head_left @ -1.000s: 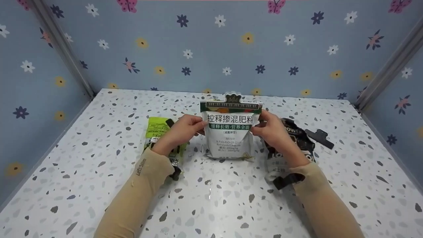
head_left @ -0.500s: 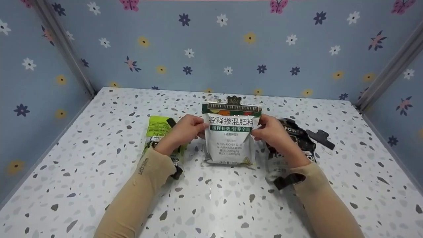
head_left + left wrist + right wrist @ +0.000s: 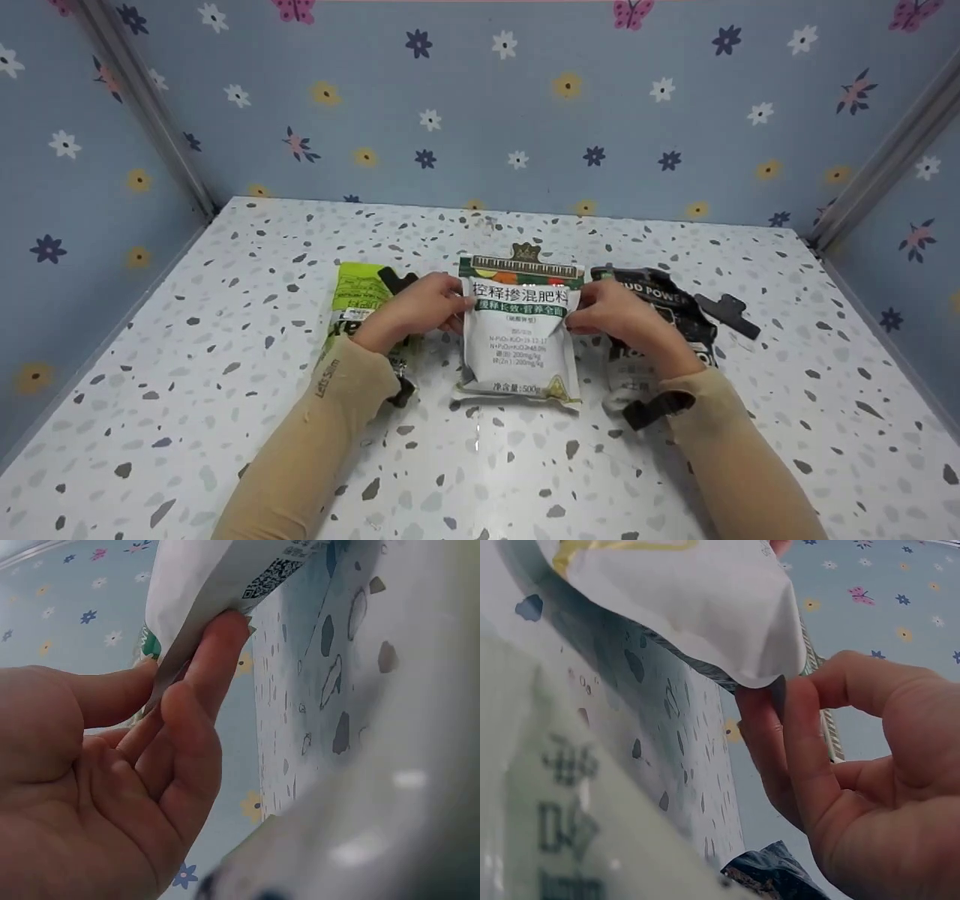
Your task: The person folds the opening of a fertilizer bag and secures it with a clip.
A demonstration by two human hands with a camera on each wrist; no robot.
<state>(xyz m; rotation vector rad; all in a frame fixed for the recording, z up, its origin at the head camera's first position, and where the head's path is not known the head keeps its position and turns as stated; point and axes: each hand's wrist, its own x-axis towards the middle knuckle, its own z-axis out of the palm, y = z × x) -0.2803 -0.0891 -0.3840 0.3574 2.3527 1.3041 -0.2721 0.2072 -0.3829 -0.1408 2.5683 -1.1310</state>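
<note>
A white fertilizer bag (image 3: 521,345) with a green band is at the middle of the table, leaning back, its printed front facing me. Along its top runs a dark sealing clip (image 3: 525,266) with a piano-key pattern and a crown-shaped tab. My left hand (image 3: 421,306) pinches the bag's left edge between thumb and fingers; the left wrist view shows the thumb (image 3: 120,694) on one face and fingertips behind. The bag's other side edge is pinched by my right hand (image 3: 621,319), as the right wrist view also shows. Whether its bottom touches the table is unclear.
A lime-green bag (image 3: 356,289) lies left, partly under my left forearm, with a black clip (image 3: 391,280) beside it. To the right, a black bag (image 3: 679,309) sits partly behind my right hand, another black clip (image 3: 727,315) at its side. Patterned walls (image 3: 480,112) enclose the speckled table (image 3: 480,480).
Both hands have lowered the fertilizer bag and brought it nearer to me. Its top now sits lower and tips away, and its bottom edge has come forward. The side bags stay put.
</note>
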